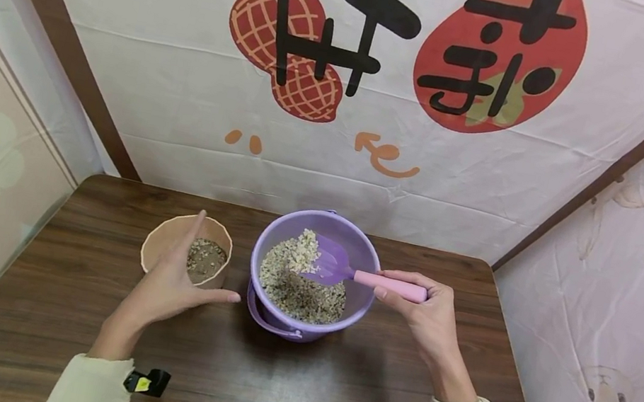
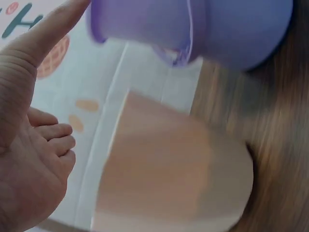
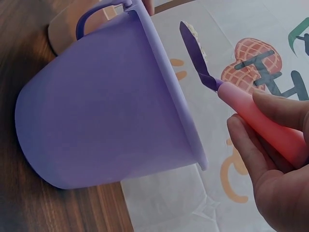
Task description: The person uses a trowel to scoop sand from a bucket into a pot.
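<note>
The right hand (image 1: 434,314) has its grip closed round the pink handle of a purple scoop (image 1: 332,262), which carries grain over the purple bucket (image 1: 313,278) mid-desk. The left hand (image 1: 175,279), fingers spread and holding nothing, rests against the tan pot (image 1: 159,244) just left of the bucket on the wooden desk (image 1: 277,380).

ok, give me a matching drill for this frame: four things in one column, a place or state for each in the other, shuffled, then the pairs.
Things:
1. purple bucket
2. scoop
3. beige pot
4. left hand

Places or states:
A. open, beside the beige pot
B. gripped by the right hand, carrying grain
C. left of the bucket, a little grain inside
D. centre of the table, grain mix inside

Pairs: 1-D, 2-B, 3-C, 4-A
</note>
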### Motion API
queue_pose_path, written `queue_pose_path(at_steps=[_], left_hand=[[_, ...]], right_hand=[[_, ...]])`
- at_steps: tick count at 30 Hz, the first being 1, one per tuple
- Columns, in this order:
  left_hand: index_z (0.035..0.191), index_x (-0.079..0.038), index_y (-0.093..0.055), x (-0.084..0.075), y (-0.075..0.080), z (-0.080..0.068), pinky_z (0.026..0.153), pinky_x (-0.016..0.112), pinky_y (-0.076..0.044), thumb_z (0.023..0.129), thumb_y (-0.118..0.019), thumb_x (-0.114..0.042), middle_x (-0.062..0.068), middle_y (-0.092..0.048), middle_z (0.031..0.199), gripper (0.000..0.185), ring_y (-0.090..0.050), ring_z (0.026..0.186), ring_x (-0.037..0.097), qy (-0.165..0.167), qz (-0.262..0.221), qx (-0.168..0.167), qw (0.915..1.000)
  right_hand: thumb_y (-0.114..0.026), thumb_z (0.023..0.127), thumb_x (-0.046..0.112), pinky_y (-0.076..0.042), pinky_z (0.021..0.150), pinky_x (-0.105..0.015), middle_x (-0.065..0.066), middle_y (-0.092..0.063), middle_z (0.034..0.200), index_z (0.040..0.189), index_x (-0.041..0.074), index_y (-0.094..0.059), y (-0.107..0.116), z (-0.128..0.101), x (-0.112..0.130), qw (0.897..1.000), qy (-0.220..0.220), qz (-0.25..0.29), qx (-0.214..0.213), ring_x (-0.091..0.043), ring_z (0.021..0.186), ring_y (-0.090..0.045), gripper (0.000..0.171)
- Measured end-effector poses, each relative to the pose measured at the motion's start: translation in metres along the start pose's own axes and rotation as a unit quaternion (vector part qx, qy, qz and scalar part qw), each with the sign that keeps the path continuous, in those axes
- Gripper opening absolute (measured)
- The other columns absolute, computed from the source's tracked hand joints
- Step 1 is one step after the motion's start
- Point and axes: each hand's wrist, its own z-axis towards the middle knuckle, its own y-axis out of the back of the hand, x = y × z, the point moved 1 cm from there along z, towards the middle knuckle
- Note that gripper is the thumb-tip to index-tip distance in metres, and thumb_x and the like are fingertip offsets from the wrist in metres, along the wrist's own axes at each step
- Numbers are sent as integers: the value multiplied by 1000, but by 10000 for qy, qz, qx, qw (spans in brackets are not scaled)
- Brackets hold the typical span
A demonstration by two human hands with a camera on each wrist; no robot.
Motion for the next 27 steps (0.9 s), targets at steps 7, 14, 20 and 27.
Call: queue_pose_path(at_steps=[7,14,20,27], left_hand=[[164,-19,5,23,23,-12,110,75,-21,63,-97,-47,18,-1,169,146,-11,150,49,374,362,-588,9969],[163,-10,6,45,25,-22,114,72,-17,64,-97,-45,22,1,168,147,-7,151,49,619,490,-804,9936],[163,-8,2,60,20,-26,113,72,-20,64,-96,-46,25,-5,167,145,-11,150,50,775,507,-843,9921],[163,-6,-3,68,17,-26,110,75,-23,68,-93,-45,29,-11,165,137,-18,146,54,882,515,-901,9907]], right_hand=[[-88,78,5,-59,76,-31,-14,-77,101,111,-4,-75,0,0,-1,10000,-7,18,-1,-25,96,-73,36],[-88,78,6,-59,75,-30,-13,-77,101,111,-3,-76,-1,0,-1,10000,-52,3,-36,-24,95,-73,36],[-88,78,7,-59,73,-29,-12,-77,100,111,-3,-76,-2,0,-1,10000,-29,-73,-43,-22,93,-73,37],[-89,78,8,-59,75,-29,-13,-77,100,111,-2,-76,-7,1,1,10000,-37,-57,-18,-23,95,-73,37]])
